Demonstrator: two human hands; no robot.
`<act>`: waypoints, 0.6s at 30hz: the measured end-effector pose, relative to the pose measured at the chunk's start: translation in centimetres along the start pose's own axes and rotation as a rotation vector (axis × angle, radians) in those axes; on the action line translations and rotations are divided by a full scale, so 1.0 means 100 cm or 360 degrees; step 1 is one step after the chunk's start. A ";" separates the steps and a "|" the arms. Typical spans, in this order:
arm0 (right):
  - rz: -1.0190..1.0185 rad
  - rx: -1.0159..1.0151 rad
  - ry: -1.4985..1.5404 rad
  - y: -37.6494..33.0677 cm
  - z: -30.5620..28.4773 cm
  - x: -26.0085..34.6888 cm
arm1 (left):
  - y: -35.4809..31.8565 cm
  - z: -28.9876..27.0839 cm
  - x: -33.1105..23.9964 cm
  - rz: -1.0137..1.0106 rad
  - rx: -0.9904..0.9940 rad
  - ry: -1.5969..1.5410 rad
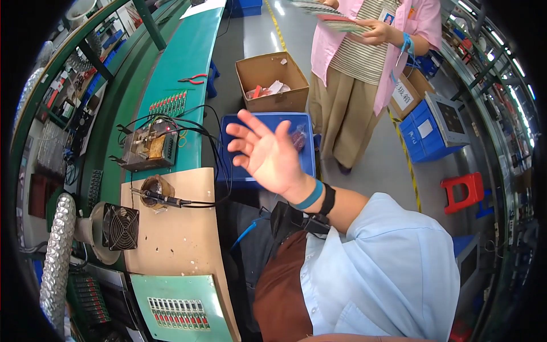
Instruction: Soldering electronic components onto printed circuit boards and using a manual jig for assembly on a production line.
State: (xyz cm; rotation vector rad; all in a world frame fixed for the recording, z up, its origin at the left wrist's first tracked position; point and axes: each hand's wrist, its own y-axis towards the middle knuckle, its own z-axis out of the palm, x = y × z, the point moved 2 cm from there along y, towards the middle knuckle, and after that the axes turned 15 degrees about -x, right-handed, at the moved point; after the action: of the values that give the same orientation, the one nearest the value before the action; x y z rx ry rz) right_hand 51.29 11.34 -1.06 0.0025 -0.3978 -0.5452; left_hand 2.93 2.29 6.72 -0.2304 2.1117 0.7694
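Observation:
My right hand (263, 155) is raised above a blue plastic bin (309, 159), palm up, fingers spread and nothing in it. A teal band and a black band circle its wrist. A clear bag with something dark red (298, 138) shows in the bin behind the hand. My left hand is out of view. On the bench to the left, a soldering iron (166, 199) rests at a round brown pot (156, 191). Behind it stands a metal box device (149, 149) with black cables. A row of small circuit boards (179, 312) lies on a pale green plate (212, 296) nearby.
More boards (169, 102) and red-handled pliers (195, 79) lie on the green bench top (196, 40). A fan (121, 227) and foil duct (57, 256) border the bench. A co-worker in pink (379, 57) holds flat sheets beside a cardboard box (273, 102). A red stool (462, 192) stands right.

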 end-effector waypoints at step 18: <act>-0.0177 0.0063 -0.0121 0.000 0.053 0.012 | 0.010 -0.024 0.049 0.0272 0.0389 0.0004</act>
State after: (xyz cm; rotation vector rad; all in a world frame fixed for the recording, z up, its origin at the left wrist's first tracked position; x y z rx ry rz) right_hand 50.26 11.33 4.27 0.0421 -0.4843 -0.6483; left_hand -2.17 2.17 4.43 0.0820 2.2243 0.5999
